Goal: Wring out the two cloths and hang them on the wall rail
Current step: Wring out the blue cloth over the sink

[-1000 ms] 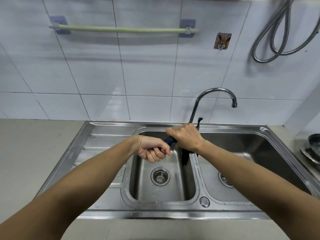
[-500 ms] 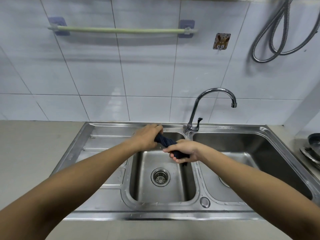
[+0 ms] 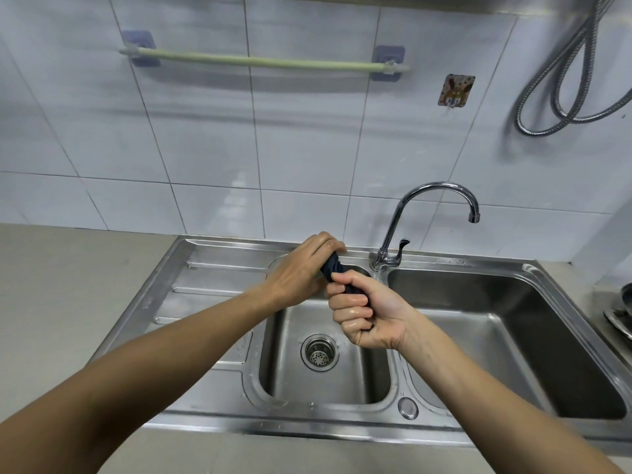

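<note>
dark twisted cloth point(image 3: 333, 268) clenched between fingers of left hand point(image 3: 297, 275) and right hand point(image 3: 367, 318)

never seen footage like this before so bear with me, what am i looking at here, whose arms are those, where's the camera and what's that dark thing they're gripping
There is no machine here. A person wears a wide-angle camera on the head, looking forward and down, so the two bare arms reaching in are their own. The left hand and right hand both grip a dark cloth, twisted tight between them, above the left basin of a steel double sink. A drain strainer sits below and a tap stands behind. On the tiled wall hangs a pale green rail, with nothing on it. Only one cloth is in view.
</note>
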